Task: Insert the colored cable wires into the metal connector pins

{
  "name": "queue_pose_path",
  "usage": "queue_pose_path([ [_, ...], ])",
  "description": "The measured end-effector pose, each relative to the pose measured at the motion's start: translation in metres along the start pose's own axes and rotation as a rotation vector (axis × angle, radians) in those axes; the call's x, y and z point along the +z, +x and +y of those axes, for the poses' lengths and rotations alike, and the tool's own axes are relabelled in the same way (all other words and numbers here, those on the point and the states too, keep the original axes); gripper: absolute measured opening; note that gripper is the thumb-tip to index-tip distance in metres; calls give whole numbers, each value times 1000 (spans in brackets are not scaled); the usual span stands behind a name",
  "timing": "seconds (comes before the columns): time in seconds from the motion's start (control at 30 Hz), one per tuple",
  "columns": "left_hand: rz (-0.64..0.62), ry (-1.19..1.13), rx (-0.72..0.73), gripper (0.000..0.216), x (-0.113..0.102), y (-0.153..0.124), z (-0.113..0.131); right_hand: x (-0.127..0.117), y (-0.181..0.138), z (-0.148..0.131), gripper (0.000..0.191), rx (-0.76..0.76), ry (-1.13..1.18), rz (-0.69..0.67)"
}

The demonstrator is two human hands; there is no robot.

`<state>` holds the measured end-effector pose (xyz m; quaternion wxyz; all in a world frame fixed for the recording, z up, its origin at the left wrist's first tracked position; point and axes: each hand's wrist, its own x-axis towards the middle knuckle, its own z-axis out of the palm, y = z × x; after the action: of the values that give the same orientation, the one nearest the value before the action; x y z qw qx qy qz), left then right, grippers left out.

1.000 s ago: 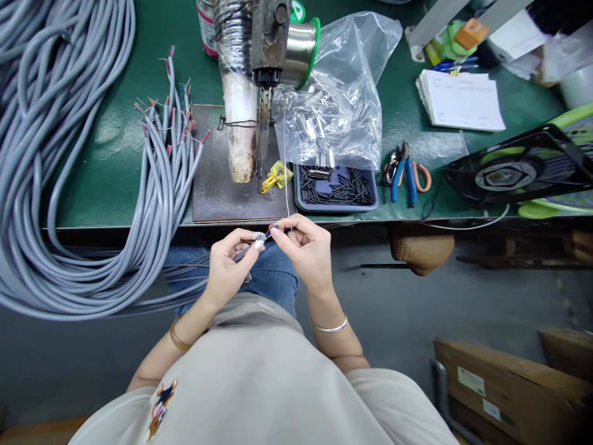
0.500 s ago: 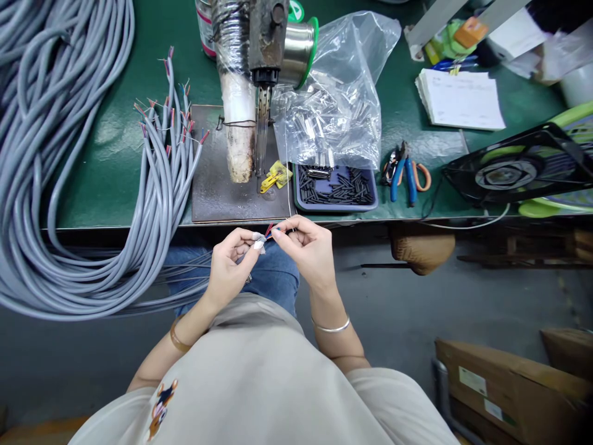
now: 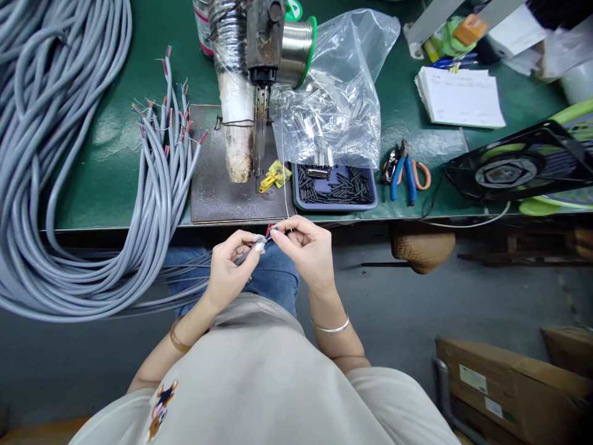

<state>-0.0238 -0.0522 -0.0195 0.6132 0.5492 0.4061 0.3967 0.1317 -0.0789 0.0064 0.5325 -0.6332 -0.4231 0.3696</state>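
Just in front of the bench edge, my left hand (image 3: 235,259) pinches the end of a grey cable (image 3: 245,254) between thumb and fingers. Thin coloured wires (image 3: 269,230), red and blue among them, fan out of that end. My right hand (image 3: 303,247) is closed on the wires, thumb against forefinger; its fingertips nearly meet those of my left. A thin white strand (image 3: 284,179) runs up from my right fingers past the tray. Which single wire my right hand grips is too small to make out.
Coiled grey cables (image 3: 92,272) with stripped ends fill the left. A soldering iron (image 3: 262,123) points down over a dark board (image 3: 208,198). Nearby are a solder spool (image 3: 296,52), a blue tray (image 3: 336,207) of black sleeves, a plastic bag (image 3: 356,74), pliers (image 3: 410,179) and a fan (image 3: 509,170).
Both hands stay almost in place, with only small finger shifts at the wires. The white strand has swung slightly left. The whole view has shifted a little.
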Motion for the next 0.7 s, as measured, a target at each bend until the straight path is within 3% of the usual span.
queue_pose_path([
  [0.47,-59,45,16,7,-1,0,0,-10,3,-2,10,36,12,-108],
  [0.7,-79,-20,-74,13,0,1,2,-13,3,-1,6,-177,-94,-127],
])
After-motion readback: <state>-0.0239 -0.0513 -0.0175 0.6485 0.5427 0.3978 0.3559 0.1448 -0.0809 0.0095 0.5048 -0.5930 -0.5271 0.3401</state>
